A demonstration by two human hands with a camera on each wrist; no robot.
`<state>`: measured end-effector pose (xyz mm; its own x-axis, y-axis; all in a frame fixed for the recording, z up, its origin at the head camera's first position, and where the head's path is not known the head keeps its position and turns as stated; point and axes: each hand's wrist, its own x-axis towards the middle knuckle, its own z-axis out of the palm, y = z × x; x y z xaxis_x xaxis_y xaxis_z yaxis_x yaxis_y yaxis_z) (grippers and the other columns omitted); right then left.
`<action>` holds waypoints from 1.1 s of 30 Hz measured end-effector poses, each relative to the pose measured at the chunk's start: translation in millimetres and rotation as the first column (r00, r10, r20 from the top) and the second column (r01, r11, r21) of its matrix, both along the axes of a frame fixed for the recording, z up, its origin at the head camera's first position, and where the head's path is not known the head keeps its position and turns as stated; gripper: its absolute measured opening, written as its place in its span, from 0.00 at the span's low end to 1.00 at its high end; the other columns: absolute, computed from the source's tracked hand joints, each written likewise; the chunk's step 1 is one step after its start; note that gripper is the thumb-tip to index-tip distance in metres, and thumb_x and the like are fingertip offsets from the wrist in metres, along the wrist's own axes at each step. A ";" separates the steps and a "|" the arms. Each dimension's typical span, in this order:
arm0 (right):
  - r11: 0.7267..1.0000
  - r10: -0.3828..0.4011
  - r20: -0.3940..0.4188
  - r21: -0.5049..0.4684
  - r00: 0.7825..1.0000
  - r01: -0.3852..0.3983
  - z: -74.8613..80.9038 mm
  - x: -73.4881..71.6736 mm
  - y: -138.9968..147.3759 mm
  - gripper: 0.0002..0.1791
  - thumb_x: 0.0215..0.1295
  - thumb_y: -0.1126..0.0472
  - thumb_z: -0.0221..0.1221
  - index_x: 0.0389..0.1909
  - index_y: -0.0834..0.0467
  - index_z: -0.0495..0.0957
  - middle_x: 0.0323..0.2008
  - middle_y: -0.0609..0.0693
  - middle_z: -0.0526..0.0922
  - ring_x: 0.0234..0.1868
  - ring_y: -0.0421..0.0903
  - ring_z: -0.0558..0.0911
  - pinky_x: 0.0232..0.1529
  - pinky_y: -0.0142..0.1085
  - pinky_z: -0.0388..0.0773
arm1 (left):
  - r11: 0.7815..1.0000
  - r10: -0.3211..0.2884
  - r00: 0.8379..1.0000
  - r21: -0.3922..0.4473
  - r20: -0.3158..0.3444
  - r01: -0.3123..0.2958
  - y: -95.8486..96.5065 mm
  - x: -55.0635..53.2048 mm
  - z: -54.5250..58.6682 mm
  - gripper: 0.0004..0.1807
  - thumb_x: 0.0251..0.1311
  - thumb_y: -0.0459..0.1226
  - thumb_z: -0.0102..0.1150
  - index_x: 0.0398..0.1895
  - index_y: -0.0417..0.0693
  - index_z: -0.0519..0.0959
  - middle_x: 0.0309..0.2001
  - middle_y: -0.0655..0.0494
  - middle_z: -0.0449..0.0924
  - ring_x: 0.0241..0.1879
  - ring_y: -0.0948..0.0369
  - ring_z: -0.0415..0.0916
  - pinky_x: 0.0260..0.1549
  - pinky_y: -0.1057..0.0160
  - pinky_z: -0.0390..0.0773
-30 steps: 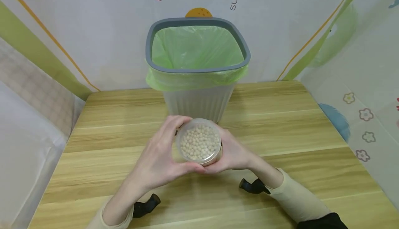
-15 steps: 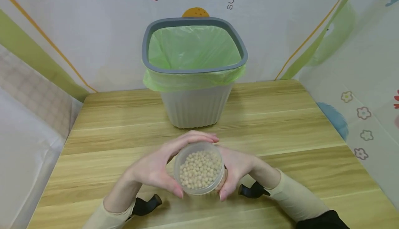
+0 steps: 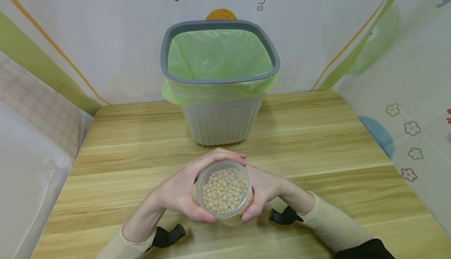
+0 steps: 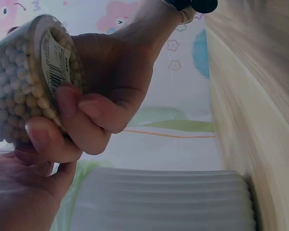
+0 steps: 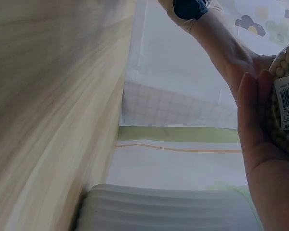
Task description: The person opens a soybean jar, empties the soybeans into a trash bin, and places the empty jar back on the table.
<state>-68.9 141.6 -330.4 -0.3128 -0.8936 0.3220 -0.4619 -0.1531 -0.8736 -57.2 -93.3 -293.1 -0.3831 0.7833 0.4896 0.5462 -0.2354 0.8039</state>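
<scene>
Clear plastic, filled with pale round beads, makes up the jar held between my two hands, lifted above the wood-grain surface. My left hand is curled round one side, thumb along the near edge, fingers reaching round the far edge. My right hand grips the opposite side, its thumb also in front and its other fingers bent against the base. A white barcode label is stuck to that base, right by those fingers. Beyond both hands, apart from them, stands a light grey bin, lined with a green bag. Just below each wrist, a black fitting sticks out beside my cream sleeve.
</scene>
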 end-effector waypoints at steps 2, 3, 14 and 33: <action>1.000 -0.013 0.038 0.005 0.999 0.012 -0.8 1.1 -0.2 0.54 0.45 0.59 0.77 0.68 0.70 0.56 0.61 0.68 0.70 0.65 0.45 0.72 0.73 0.46 0.72 | 1.000 0.028 1.000 -0.008 -0.014 -0.028 -0.4 1.0 0.1 0.51 0.47 0.43 0.79 0.74 0.43 0.63 0.71 0.43 0.69 0.72 0.49 0.68 0.74 0.50 0.70; 1.000 -0.017 0.055 0.007 0.998 0.017 -1.1 1.8 0.0 0.53 0.44 0.60 0.77 0.68 0.70 0.56 0.60 0.68 0.70 0.65 0.45 0.72 0.73 0.46 0.72 | 0.999 0.040 0.999 -0.011 -0.021 -0.040 -0.6 1.5 0.3 0.51 0.46 0.43 0.80 0.73 0.43 0.64 0.71 0.44 0.69 0.72 0.50 0.68 0.74 0.51 0.70; 0.997 -0.081 0.043 0.002 0.996 0.081 -0.5 7.6 -0.7 0.54 0.44 0.57 0.77 0.68 0.70 0.57 0.60 0.68 0.71 0.64 0.46 0.73 0.71 0.47 0.75 | 0.996 0.086 0.994 0.011 -0.066 -0.085 0.5 5.7 0.1 0.49 0.48 0.48 0.78 0.72 0.42 0.64 0.67 0.43 0.71 0.66 0.52 0.72 0.70 0.54 0.74; 0.993 -0.114 -0.009 -0.035 0.993 0.114 1.6 7.3 -1.8 0.47 0.46 0.53 0.76 0.64 0.68 0.64 0.54 0.65 0.78 0.58 0.44 0.78 0.64 0.44 0.81 | 0.985 0.172 0.982 -0.019 -0.074 -0.174 -1.8 8.4 0.1 0.52 0.41 0.45 0.81 0.71 0.43 0.66 0.65 0.46 0.72 0.64 0.55 0.71 0.69 0.53 0.74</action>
